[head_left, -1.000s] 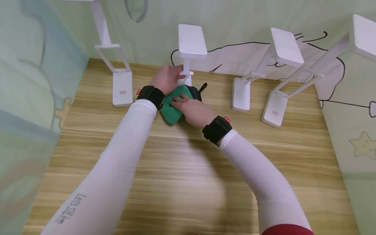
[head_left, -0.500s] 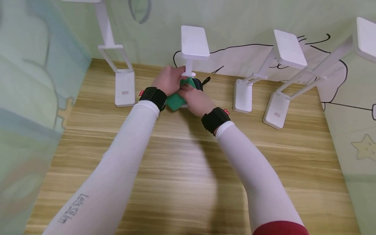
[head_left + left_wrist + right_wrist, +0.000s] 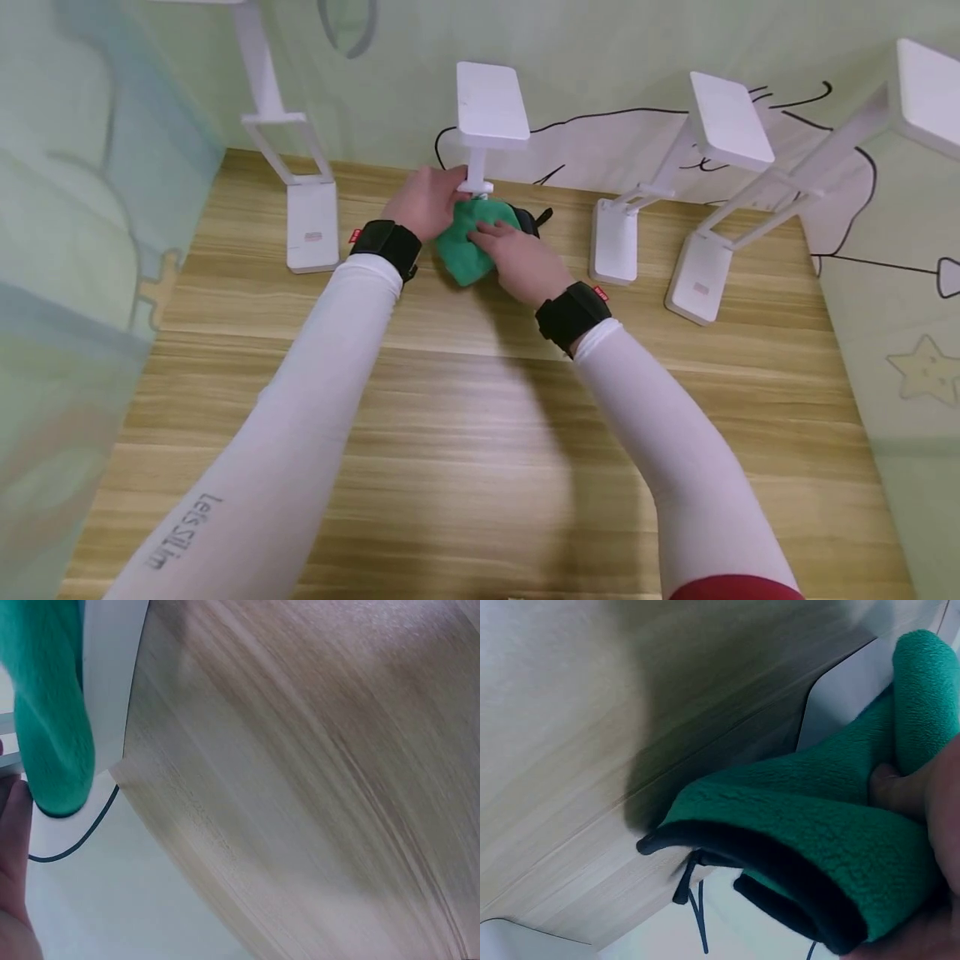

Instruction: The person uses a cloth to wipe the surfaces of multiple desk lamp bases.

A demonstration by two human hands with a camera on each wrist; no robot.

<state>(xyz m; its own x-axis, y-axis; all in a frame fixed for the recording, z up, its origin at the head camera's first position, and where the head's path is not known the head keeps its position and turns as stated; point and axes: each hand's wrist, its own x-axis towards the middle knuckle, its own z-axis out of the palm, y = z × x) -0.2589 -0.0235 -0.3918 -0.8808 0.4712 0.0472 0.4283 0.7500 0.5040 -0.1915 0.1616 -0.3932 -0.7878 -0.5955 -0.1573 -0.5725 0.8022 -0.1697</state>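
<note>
A green fleece cloth [image 3: 462, 254] with dark edging and a small black loop lies bunched over the base of a white desk lamp [image 3: 492, 102]. My left hand [image 3: 424, 204] holds that lamp at its stem, just below the lamp head. My right hand [image 3: 525, 262] grips the cloth at the base; the right wrist view shows the thumb pressed into the folded cloth [image 3: 802, 802]. Part of the white lamp base [image 3: 847, 690] shows beyond it. In the left wrist view the cloth [image 3: 56, 742] wraps over the base's side [image 3: 112, 675], close to my left fingers.
Another white lamp [image 3: 312, 225] stands to the left, and two more, a nearer lamp [image 3: 615, 242] and a farther lamp [image 3: 701, 275], stand to the right. All are on a wood-grain table [image 3: 450, 433] against a patterned wall [image 3: 585, 50]. A dark cord [image 3: 71, 850] runs behind the held lamp.
My right hand first moved up toward the stem, bunching the cloth, then shifted slightly right with the cloth spread over the base. My left hand has stayed at the stem.
</note>
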